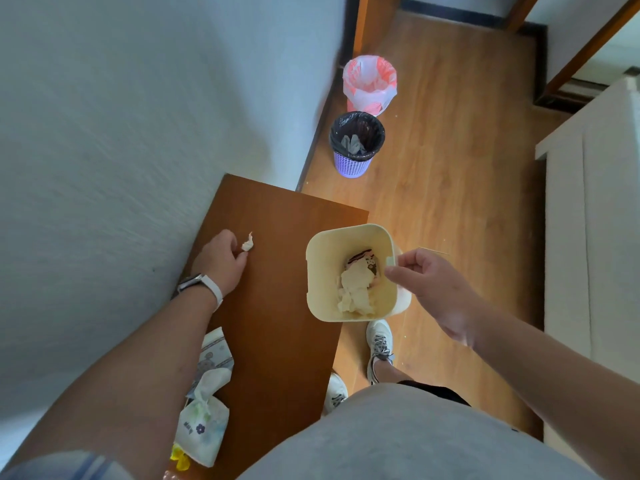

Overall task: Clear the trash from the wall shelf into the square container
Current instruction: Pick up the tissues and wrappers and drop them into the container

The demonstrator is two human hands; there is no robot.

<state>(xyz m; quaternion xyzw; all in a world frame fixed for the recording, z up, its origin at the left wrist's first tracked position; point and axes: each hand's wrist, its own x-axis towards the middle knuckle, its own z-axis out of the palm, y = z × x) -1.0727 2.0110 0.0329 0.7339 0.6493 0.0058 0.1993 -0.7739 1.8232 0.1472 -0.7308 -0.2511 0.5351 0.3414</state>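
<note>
A brown wooden wall shelf (277, 306) runs along the white wall. On it my left hand (221, 259) pinches a small crumpled white paper scrap (247, 243) between its fingertips. My right hand (429, 280) grips the right rim of a cream square container (322, 271), held just off the shelf's right edge. Inside the container lie crumpled white tissues (355, 292) and a dark printed wrapper (363, 259).
A tissue pack (202, 427) with a tissue sticking out lies at the shelf's near end, beside a patterned item (213, 355) and something yellow (180, 459). On the wooden floor stand a purple bin (355, 143) and a pink-bagged bin (369, 84). A white cabinet (595, 220) is at the right.
</note>
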